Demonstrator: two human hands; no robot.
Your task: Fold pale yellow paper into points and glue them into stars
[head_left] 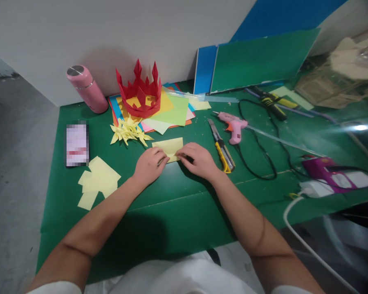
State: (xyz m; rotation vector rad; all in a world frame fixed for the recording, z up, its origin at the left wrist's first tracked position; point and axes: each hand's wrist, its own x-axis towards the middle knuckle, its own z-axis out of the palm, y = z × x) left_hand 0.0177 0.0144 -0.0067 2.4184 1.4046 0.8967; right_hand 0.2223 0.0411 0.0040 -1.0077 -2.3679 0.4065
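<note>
A small sheet of yellow paper (168, 143) lies on the green tabletop, its near edge pinched and turned up between my two hands. My left hand (150, 164) is closed on the left part of that edge. On the right part, my right hand (198, 159) grips the same paper with fingers together. Just beyond my left hand rests a pile of folded yellow paper pieces (129, 131). Loose yellow paper sheets (101, 179) overlap to the left. A yellow utility knife (222, 151) with its blade showing lies right of my right hand.
A red paper crown (141, 96) stands on coloured sheets (178, 110) at the back. A pink bottle (90, 92) and a phone (76, 143) are left. To the right lie a pink glue gun (233, 125), its cord, pliers (272, 107) and a purple power strip (331, 171).
</note>
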